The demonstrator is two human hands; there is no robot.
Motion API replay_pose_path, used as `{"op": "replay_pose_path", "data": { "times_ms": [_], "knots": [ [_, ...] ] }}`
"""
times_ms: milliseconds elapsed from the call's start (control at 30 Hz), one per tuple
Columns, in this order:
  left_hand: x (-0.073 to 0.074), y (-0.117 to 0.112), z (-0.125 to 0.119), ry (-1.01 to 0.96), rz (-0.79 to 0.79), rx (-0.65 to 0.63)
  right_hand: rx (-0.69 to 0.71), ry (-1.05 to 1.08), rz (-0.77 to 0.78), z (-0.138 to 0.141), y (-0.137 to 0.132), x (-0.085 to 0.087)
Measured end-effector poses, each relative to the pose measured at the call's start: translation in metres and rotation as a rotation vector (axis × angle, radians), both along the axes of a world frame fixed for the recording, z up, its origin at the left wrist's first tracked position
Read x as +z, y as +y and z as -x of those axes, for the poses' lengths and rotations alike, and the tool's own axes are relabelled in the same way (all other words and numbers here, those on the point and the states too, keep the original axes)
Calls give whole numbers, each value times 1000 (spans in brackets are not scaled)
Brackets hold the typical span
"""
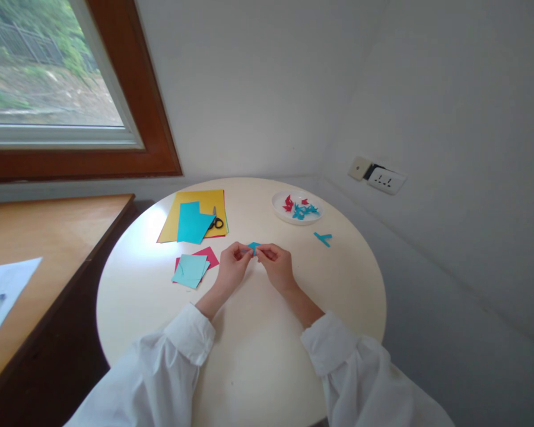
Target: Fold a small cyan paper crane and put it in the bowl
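Observation:
My left hand [232,264] and my right hand [275,264] meet over the middle of the round white table [249,350]. Both pinch a small folded blue piece of paper [253,245] between thumb and fingers, left hand on its left edge, right hand on its right edge. The paper is held just above the tabletop. Both arms wear white sleeves.
Left of my hands lie light blue squares [190,270] on a red sheet [210,255]. Behind them a yellow sheet [198,204] carries a blue sheet [192,222] and black-handled scissors [215,220]. A white dish [296,207] holds red and blue cut-outs; a blue scrap [323,238] lies near it. A wooden desk [35,249] stands left.

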State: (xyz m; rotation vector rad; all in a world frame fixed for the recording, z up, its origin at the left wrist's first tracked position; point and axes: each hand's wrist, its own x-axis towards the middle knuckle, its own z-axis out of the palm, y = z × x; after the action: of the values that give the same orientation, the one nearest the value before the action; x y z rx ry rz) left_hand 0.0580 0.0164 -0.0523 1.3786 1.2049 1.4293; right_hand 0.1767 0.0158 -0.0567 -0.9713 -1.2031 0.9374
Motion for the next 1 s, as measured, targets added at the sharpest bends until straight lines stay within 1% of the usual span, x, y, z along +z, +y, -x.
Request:
{"op": "replay_pose_path", "data": {
  "times_ms": [500, 633, 833, 1000],
  "knots": [
    [7, -2, -3, -27, -9, -4, -47, 32, 20, 3, -2, 2],
    [5, -2, -3, -40, -24, -22, -31, 44, 21, 3, -3, 6],
    [3, 0, -2, -49, -45, -6, -20, 92, 27, 2, -2, 8],
    [6, 1, 0, -112, -27, -24, -9, 128, 55, 1, -1, 10]
  ]
}}
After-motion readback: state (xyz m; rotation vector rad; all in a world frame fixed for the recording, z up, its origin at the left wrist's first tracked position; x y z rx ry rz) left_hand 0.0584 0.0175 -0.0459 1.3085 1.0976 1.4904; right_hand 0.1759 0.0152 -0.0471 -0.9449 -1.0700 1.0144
